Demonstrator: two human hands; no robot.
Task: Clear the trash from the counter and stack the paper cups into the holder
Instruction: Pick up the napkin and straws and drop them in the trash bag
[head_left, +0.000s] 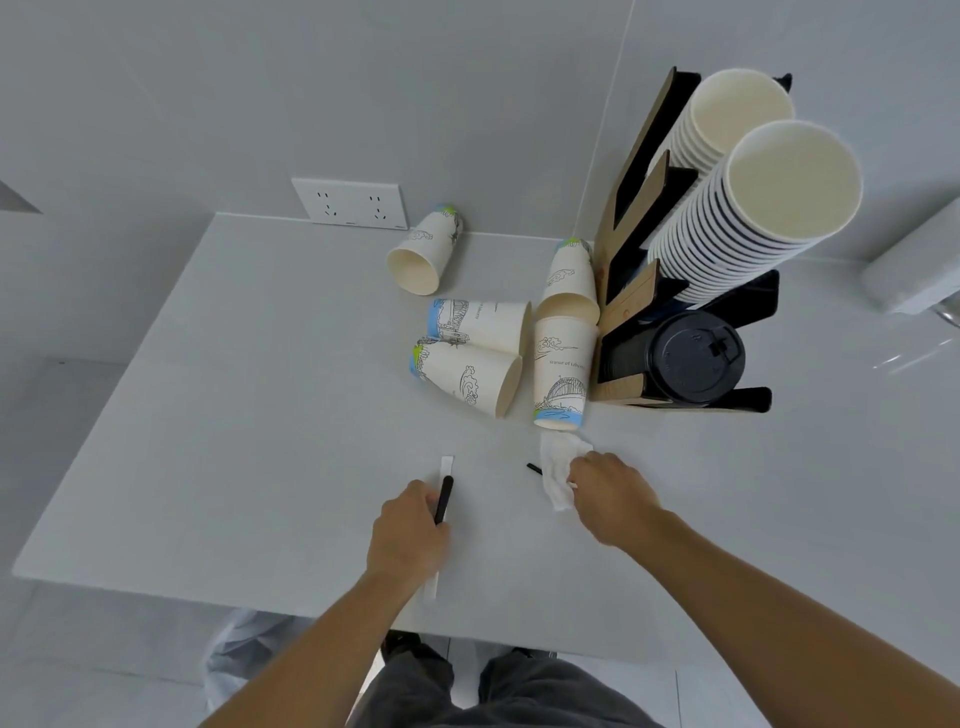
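Head view, items as I see them: white counter (234, 395); five printed paper cups (475, 382) lying toppled beside the cup holder (631, 291), which carries two tall cup stacks (753, 208) and black lids (693, 358); wall socket (350, 202) behind. Left hand (410, 530), palm down, fingers curled around a black stirrer (444, 501) over its white wrapper (447, 463). Right hand (610, 496) pinches a crumpled tissue (558, 467) just below the nearest cup.

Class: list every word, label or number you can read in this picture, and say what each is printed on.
"statue of Liberty": on the paper cup beside the cup holder.
Small print on the cup lying to its left: too blurred to read.
Embossed marks on the black lid: unreadable.
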